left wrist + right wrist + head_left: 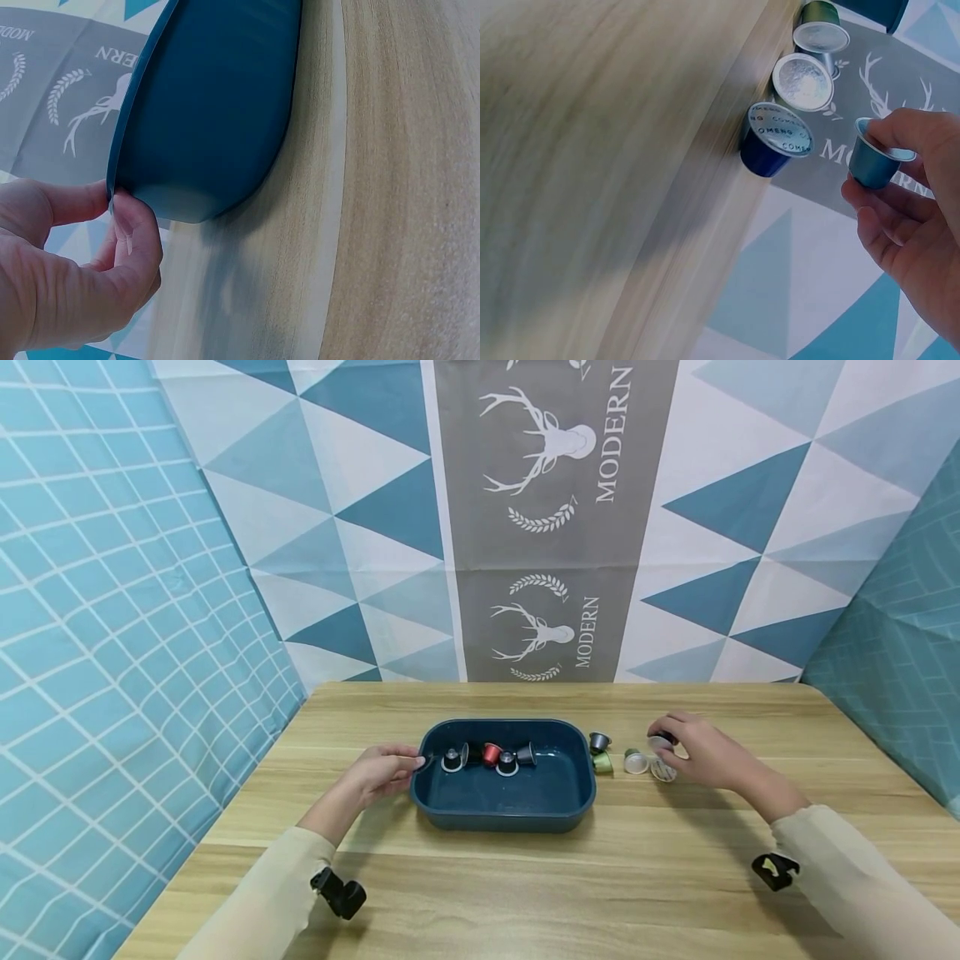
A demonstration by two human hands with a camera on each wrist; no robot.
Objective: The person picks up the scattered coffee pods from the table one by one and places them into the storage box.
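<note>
On the table sits a dark blue bin (495,821), its rim pinched at the left end between the thumb and fingers of my left hand (382,771). Several coffee capsules lie along the bin's far side, among them a red capsule (491,754) and a black capsule (507,763). My right hand (705,750) is right of the bin, raised over the table. Its thumb and fingers grip a teal-looking coffee capsule (874,166), thumb on the lid side. Close below stands a blue capsule (774,142) with a printed lid.
Between bin and right hand are a dark grey capsule (599,742), a green capsule (602,763) against the bin, and a capsule with a silver lid (636,763). Behind the wooden table (480,893) hangs a patterned cloth (540,543); blue cloth (112,610) flanks the left.
</note>
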